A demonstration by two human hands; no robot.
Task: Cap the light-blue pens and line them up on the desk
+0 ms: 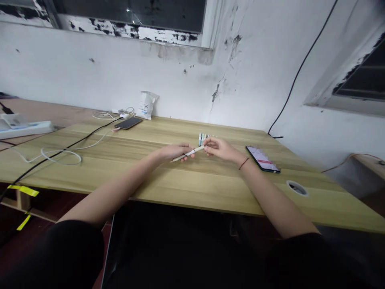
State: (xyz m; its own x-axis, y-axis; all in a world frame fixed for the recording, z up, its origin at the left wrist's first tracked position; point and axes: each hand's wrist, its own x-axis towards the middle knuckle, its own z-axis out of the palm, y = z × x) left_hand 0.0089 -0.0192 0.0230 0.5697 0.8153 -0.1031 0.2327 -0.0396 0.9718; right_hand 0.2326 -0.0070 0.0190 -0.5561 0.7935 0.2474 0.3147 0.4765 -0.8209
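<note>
Wooden tabletop (168,184) below a scuffed wall (120,68); between the hands lies a slim pale pen (189,154), light and stiff, easiest held mid-barrel. Right hand (217,148) pinches its far end; left hand (175,151) seems closed on it, though that's hard to tell. Small coloured pens (203,139) lie just beyond the grip.

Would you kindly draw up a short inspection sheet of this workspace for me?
Surface: light wood-grain desk, with a round cable grommet at right.
Job's things: pale pen between both hands; row of pastel cylinders just beyond.
Clutter: smartphone right of the hands; second smartphone further left; white bag by the wall.
Hands: left hand and right hand both on the pen.
Cables: black cable and white cable across the desk's left side.
Surroundings: stained, peeling white wall; dark window.
</note>
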